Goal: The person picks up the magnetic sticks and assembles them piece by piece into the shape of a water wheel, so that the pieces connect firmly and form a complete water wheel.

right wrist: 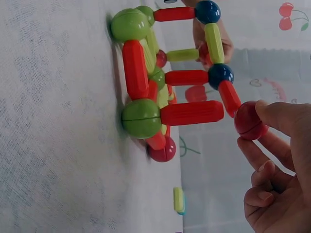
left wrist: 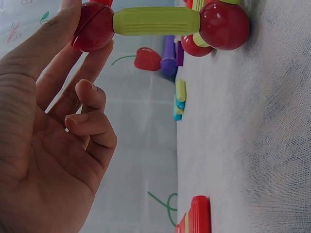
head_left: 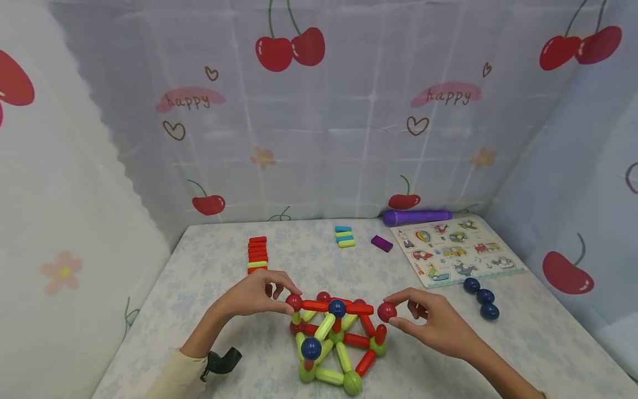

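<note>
A frame of red and yellow-green rods joined by balls stands on the table in front of me. My left hand point(head_left: 256, 293) pinches a red ball point(head_left: 293, 302) at its upper left corner. Under that ball, a yellow-green rod point(left wrist: 156, 21) runs down to a lower red ball point(left wrist: 225, 25). My right hand point(head_left: 431, 318) holds another red ball point(head_left: 386, 312) between thumb and fingers, right by the free end of a red rod point(head_left: 361, 309). This rod extends from a raised blue ball point(head_left: 336, 308). Below the right-hand ball, an upright red rod point(right wrist: 192, 113) rises from a green ball point(right wrist: 141, 119).
Red rods point(head_left: 257, 249), one yellow-green among them, lie in a row at the back left. Blue and yellow-green rods point(head_left: 345, 236) lie farther back, near a purple block point(head_left: 381, 244). A purple stick point(head_left: 417, 216), a picture board point(head_left: 451, 252) and blue balls point(head_left: 485, 296) are at right.
</note>
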A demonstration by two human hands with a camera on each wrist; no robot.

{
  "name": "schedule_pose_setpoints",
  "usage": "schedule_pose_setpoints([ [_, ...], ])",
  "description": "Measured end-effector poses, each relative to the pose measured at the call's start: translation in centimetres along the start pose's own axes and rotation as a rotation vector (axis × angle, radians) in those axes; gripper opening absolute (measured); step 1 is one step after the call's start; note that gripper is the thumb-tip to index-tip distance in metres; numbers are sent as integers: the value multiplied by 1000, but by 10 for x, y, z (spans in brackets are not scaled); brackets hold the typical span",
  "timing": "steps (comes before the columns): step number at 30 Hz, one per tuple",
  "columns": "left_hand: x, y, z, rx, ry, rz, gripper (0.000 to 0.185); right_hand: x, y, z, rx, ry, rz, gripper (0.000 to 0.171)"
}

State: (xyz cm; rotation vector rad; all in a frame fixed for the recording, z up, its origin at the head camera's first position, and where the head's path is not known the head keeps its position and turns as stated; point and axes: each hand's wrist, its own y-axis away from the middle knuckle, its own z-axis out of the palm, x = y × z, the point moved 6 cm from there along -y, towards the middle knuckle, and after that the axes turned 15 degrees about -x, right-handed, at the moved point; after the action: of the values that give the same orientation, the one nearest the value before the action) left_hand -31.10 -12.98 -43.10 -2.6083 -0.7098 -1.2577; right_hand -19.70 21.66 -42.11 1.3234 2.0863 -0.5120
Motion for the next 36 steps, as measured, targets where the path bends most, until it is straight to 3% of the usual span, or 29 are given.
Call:
schedule_pose_setpoints([
  [7, 0, -1, 0, 4, -15, 15, 28, 4, -5, 14, -70, -48, 15, 28],
  [15, -1, -1, 0, 2, -11, 20, 31, 9, -12, 21, -152, -99, -24, 42],
  [19, -2, -1, 1, -1, -10, 24, 31, 9, -15, 24, -202, -140, -67, 41],
  [36, 0, 0, 1, 3, -15, 19, 30, 14, -18, 26, -180, -156, -127, 32],
])
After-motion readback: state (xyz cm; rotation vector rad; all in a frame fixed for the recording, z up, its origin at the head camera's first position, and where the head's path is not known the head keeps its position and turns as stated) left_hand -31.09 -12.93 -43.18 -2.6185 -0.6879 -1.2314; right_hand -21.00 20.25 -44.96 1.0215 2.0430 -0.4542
